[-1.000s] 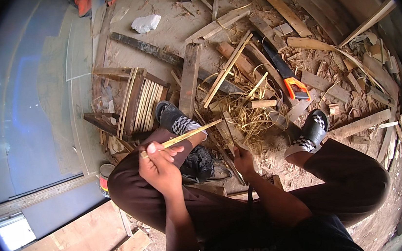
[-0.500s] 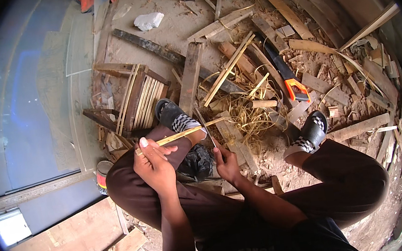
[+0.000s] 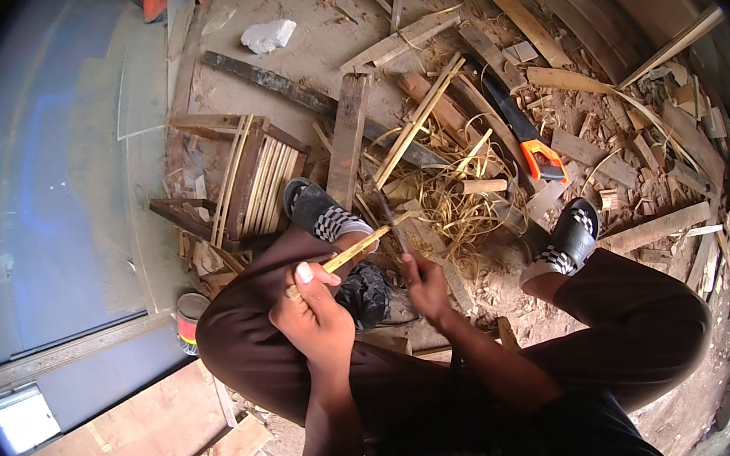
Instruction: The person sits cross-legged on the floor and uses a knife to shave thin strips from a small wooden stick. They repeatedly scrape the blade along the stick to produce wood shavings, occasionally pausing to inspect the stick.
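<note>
Head view is showing a person sitting low over a dirt floor that is lying littered with wood offcuts. Largest on that floor, a long grey weathered plank is running away from the knees, and left of it a small crate of thin pale slats is resting tilted. Between the feet, a tangle of pale yellow wood shavings is spreading across the ground. A handsaw with a black blade and orange handle is lying to the right of the shavings, handle nearest the right foot. A white crumpled scrap is sitting well apart, near the top. A small round tin with a red band is standing beside the left thigh.

Left hand is clenching its fingers around a thin pale yellow wooden strip, thumb pressing on top; the strip is sticking out up and to the right over the left knee, its far end near the shavings. Right hand is gripping a slim dark blade-like tool, fingers wrapped shut, the tip meeting the strip close to its far end.
</note>
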`<state>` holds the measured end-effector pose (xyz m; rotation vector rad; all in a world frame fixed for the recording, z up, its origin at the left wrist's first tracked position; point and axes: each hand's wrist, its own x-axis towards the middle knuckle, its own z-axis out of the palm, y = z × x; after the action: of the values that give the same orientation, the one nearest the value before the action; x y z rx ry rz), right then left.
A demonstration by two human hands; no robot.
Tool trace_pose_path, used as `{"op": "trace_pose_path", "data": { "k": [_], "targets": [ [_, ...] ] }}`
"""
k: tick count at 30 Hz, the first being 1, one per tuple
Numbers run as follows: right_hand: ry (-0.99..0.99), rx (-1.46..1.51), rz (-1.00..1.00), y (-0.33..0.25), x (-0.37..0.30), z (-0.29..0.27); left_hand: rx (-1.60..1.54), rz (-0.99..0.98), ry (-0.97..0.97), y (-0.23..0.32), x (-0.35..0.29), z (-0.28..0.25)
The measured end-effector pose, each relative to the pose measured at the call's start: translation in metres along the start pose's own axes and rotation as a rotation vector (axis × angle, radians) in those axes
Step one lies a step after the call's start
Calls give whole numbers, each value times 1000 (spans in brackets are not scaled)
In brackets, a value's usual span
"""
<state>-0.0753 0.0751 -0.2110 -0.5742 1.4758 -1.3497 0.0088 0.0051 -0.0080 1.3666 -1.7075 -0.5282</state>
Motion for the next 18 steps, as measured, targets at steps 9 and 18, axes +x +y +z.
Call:
{"op": "trace_pose_path", "data": {
  "k": [9, 18],
  "targets": [
    [-132, -132, 108, -12, 8, -4, -19, -158, 36, -1, 13, 0],
    [-76, -272, 145, -7, 1, -5, -35, -136, 32, 2, 11, 7]
  ]
}}
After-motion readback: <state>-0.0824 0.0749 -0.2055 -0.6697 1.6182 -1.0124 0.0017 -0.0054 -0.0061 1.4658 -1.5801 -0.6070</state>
